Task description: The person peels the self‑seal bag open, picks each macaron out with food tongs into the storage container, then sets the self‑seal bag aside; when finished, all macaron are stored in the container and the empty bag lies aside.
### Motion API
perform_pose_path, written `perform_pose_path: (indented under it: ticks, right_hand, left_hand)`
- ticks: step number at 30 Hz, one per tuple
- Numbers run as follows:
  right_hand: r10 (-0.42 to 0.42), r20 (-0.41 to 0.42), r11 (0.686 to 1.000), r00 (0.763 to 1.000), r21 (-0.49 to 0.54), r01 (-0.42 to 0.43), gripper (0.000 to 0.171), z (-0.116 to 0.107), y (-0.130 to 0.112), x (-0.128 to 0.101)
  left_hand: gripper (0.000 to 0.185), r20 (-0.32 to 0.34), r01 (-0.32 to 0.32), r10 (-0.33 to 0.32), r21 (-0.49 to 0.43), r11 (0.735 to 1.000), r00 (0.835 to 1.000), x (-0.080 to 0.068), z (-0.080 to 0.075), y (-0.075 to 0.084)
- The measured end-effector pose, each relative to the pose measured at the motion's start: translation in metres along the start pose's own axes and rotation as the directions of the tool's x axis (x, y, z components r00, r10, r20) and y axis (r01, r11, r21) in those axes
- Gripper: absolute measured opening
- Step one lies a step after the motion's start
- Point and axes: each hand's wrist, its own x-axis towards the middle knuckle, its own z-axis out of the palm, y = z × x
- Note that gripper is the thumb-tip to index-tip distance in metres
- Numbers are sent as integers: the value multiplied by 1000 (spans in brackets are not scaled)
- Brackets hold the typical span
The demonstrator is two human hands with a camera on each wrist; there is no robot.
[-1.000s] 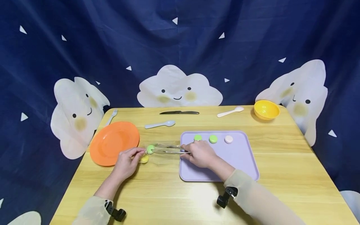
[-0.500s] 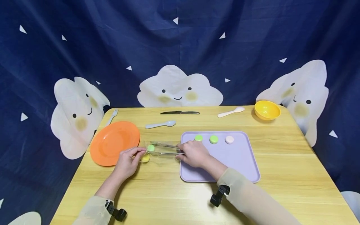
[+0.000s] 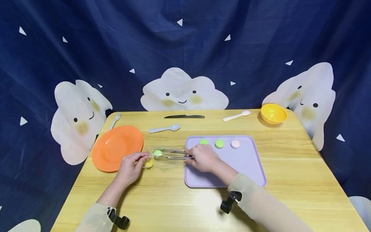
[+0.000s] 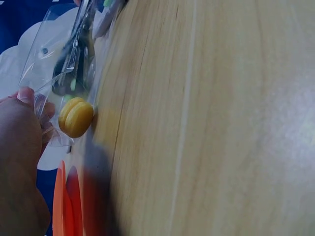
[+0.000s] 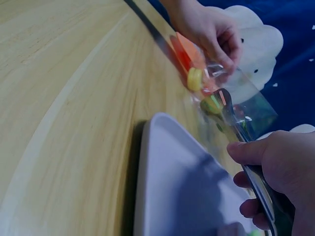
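Observation:
My left hand [image 3: 131,167] pinches the edge of a clear plastic bag [image 4: 47,64], beside the orange plate. In the bag's near end lies a yellow macaron [image 4: 76,117], just by the left fingertips. A green macaron [image 3: 157,153] sits at the tips of metal tongs [image 3: 174,158], which reach into the bag; whether they grip it cannot be told. My right hand [image 3: 204,158] holds the tongs by the handle end, above the left part of a lilac tray [image 3: 240,174]. Two green macarons [image 3: 219,144] and a pale pink one [image 3: 235,144] lie along the tray's far side.
The orange plate [image 3: 117,148] is at the left, with a fork [image 3: 115,120] behind it. A grey-blue spoon [image 3: 165,128], a black knife [image 3: 184,116], a pale spoon [image 3: 236,115] and a yellow bowl [image 3: 273,114] lie along the back.
The tongs' arms spread wider half a second ago and stand closer together now. The green macaron has shifted slightly right. The left hand stays nearly where it was.

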Motion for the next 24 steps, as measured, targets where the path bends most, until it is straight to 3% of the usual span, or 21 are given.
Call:
perform_pose_path:
  ticks: [9, 15, 24]
  right_hand:
    - [-8, -57, 999, 998, 32, 10, 18, -25, 26, -40]
    - [50, -92, 996, 995, 76, -43, 36, -41, 44, -76]
    - [81, -171, 994, 982, 92, -66, 26, -66, 71, -131]
  left_hand:
    - [23, -5, 4, -4, 1, 1000, 1000, -1, -1, -1]
    - [21, -2, 19, -19, 4, 1000, 1000, -2, -1, 0]
    - [21, 4, 20, -20, 13, 1000, 1000, -2, 0, 1]
